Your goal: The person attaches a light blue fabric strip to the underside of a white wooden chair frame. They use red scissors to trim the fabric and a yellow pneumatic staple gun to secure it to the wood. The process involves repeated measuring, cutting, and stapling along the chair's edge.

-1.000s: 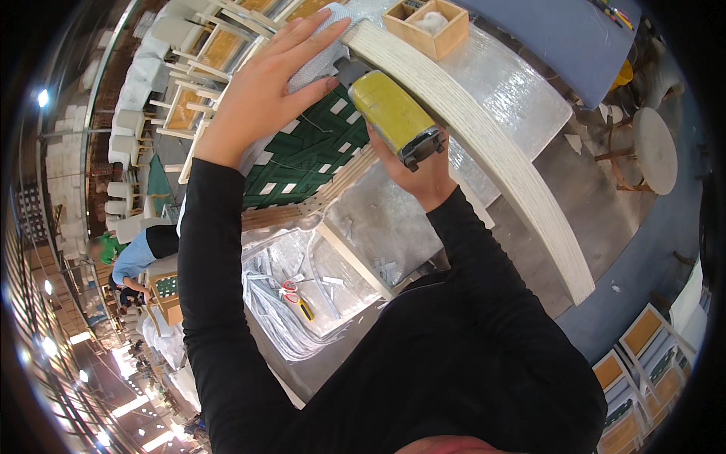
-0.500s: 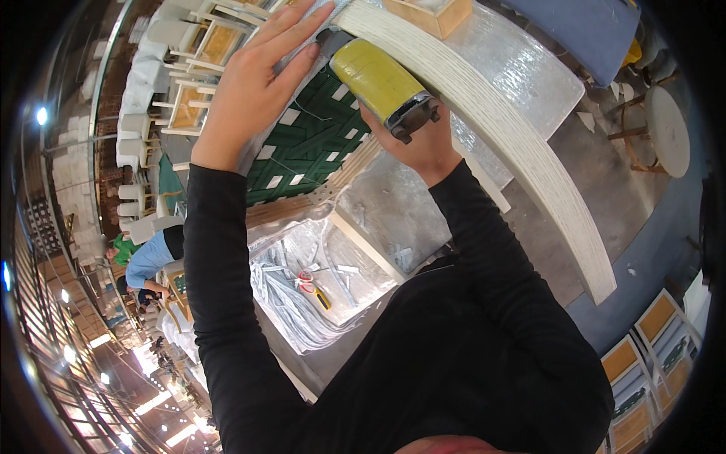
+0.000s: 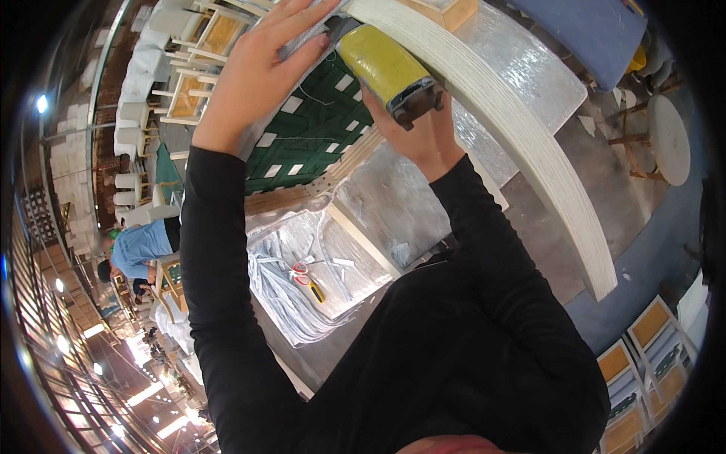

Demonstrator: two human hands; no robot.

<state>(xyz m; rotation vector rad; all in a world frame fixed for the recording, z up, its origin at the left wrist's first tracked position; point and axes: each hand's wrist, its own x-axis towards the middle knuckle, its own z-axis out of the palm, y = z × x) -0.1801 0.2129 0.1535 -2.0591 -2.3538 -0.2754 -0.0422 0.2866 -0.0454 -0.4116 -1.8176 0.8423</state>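
Note:
My right hand (image 3: 425, 140) is closed around a yellow-green staple gun (image 3: 386, 64). The gun's dark nose points to the upper left, at the edge of a seat frame. My left hand (image 3: 253, 72) lies with stretched fingers and thumb apart on grey fabric (image 3: 293, 47) at that edge, close to the nose; the fingertips reach the picture's top. Below the hands, dark green woven webbing (image 3: 306, 140) spans the wooden frame (image 3: 352, 168). A pale curved wooden piece (image 3: 541, 155) arcs past the gun to the right.
Grey strips (image 3: 283, 303), red-handled scissors (image 3: 300, 274) and a yellow-black cutter (image 3: 315, 292) lie on a film-covered surface below the frame. A wooden box (image 3: 446, 11) stands at the top. Round stool (image 3: 668, 140) right; stacked frames lower right. A person in blue (image 3: 144, 246) works at far left.
The staple gun and both hands have shifted slightly in the picture, with the gun a little right and down. At far left, the person in blue has moved and stands more upright.

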